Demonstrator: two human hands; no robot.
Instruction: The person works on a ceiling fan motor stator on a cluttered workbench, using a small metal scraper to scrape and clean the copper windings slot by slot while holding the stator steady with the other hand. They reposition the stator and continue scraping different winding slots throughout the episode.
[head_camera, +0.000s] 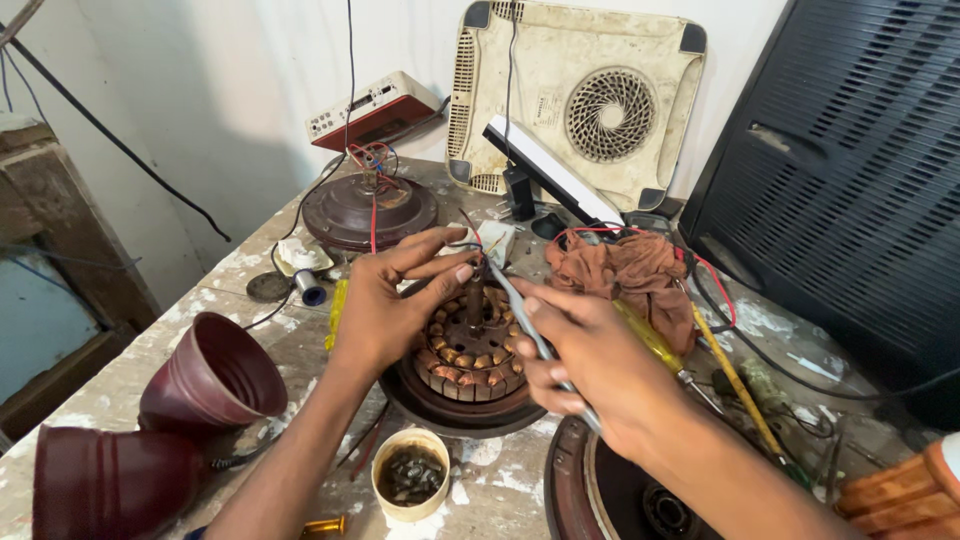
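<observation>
Stator (470, 355) wires pinched in left hand (385, 310); right hand (590, 365) grip closed around probe (525, 325).

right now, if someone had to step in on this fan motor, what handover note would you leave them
Left hand: fingers rest on the fan motor stator, pinching thin wires at its centre shaft.
Right hand: closed grip on a soldering iron, tip at those wires.
Motor sits in its lower cover on the workbench; flux tub in front, rag and yellow screwdriver to the right.
Done: top cover off, windings exposed.
Left: whether the joint is finished cannot be seen.
</observation>
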